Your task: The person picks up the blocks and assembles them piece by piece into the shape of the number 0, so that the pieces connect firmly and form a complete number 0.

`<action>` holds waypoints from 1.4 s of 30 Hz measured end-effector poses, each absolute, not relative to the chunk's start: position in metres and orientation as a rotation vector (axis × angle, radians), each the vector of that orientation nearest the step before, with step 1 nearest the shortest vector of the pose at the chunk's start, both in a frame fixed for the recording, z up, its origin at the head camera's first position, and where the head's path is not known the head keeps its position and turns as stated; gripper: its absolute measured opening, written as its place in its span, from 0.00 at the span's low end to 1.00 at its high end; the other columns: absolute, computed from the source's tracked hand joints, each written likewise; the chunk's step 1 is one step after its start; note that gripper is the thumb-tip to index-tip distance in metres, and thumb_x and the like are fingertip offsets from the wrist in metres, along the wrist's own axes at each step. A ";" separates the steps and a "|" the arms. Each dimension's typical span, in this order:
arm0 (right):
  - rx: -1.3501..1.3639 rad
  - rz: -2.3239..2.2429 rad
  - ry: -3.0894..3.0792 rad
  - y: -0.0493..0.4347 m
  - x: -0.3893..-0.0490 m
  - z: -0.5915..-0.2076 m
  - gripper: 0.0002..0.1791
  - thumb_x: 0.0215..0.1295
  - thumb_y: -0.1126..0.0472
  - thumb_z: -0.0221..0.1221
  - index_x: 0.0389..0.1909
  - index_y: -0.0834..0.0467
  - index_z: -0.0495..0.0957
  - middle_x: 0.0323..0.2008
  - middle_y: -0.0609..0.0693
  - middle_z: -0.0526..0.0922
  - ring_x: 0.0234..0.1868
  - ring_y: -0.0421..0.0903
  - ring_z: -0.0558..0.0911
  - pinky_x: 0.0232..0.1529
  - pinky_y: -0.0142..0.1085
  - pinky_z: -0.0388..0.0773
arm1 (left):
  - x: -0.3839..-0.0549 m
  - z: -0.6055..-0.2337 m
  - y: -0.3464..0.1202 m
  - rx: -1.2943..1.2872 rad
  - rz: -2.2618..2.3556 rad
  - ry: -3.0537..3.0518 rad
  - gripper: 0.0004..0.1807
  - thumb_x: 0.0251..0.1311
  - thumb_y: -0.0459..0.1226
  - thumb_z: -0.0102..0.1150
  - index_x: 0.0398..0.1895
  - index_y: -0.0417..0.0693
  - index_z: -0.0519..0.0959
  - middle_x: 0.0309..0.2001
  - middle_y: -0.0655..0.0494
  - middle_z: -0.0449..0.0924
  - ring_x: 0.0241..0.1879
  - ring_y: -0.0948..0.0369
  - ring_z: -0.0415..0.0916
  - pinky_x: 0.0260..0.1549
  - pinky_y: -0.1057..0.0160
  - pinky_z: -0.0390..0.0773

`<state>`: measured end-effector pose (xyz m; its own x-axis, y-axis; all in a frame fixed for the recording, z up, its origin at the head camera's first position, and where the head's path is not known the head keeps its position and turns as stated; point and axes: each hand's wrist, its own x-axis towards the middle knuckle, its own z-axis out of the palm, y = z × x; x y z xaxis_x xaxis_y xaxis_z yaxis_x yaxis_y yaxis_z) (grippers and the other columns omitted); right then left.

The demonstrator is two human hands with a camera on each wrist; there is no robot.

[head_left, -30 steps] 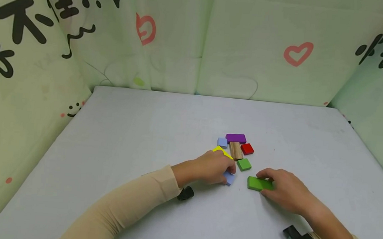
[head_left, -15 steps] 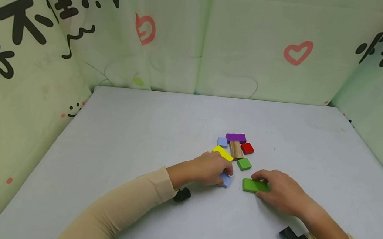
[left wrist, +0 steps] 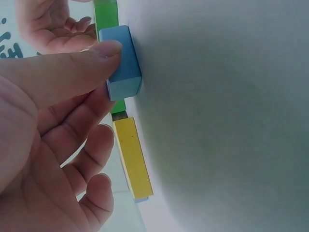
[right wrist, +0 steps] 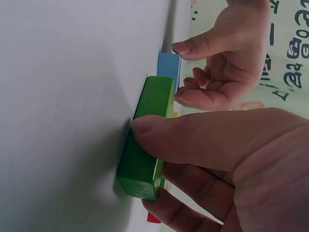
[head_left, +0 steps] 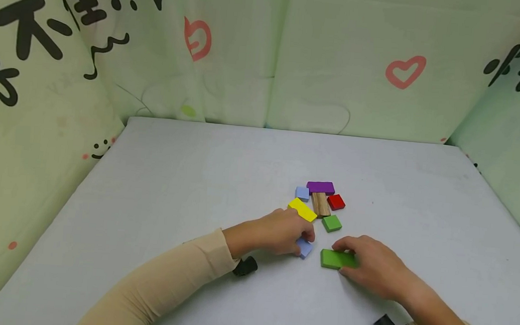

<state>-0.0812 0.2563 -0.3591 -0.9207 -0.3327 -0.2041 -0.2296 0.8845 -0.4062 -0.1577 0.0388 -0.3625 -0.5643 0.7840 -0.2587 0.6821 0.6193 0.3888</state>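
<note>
My left hand (head_left: 282,232) pinches a small light-blue block (head_left: 304,248) between thumb and fingers, low at the table. To its right, my right hand (head_left: 372,265) grips a longer green block (head_left: 337,259) by its right end. In the right wrist view the thumb presses one long face of the green block (right wrist: 152,101), and the blue block (right wrist: 169,67) stands just beyond its far end. A yellow block (head_left: 303,209) lies right behind the left hand's knuckles. The left wrist view shows the thumb on the blue block (left wrist: 126,58), with the yellow block (left wrist: 133,157) beside the loosely curled other fingers.
Behind the hands lies a cluster of blocks: a wood-grain one (head_left: 320,205) in the middle, a purple one (head_left: 320,187) at the back, a light-blue cube (head_left: 302,193), a red one (head_left: 336,202) and a short green one (head_left: 331,223). Printed cloth walls enclose the white table (head_left: 196,168).
Both hands have slid a little left and toward the front edge, carrying the light-blue block and the long green block. More of the yellow block shows now. The other blocks have stayed put.
</note>
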 end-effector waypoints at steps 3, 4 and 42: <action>-0.445 -0.556 2.783 0.253 -0.078 -0.359 0.22 0.55 0.61 0.73 0.52 0.57 0.82 0.45 0.46 0.83 0.47 0.51 0.78 0.50 0.53 0.77 | -0.157 -0.362 0.037 1.172 0.353 2.431 0.16 0.60 0.41 0.71 0.51 0.55 0.83 0.44 0.68 0.81 0.44 0.68 0.71 0.48 0.67 0.71; -0.455 -0.556 2.784 0.252 -0.077 -0.359 0.22 0.54 0.61 0.73 0.52 0.57 0.82 0.45 0.46 0.83 0.47 0.51 0.78 0.50 0.53 0.77 | -0.157 -0.362 0.037 1.170 0.355 2.428 0.16 0.60 0.41 0.71 0.51 0.55 0.83 0.44 0.68 0.81 0.44 0.68 0.72 0.48 0.67 0.71; -0.478 -0.660 2.769 0.237 -0.070 -0.359 0.22 0.54 0.63 0.74 0.50 0.58 0.79 0.44 0.44 0.82 0.44 0.45 0.78 0.50 0.49 0.78 | -0.157 -0.360 0.039 1.104 0.532 2.296 0.18 0.64 0.30 0.65 0.57 0.47 0.81 0.48 0.60 0.81 0.46 0.66 0.73 0.51 0.74 0.73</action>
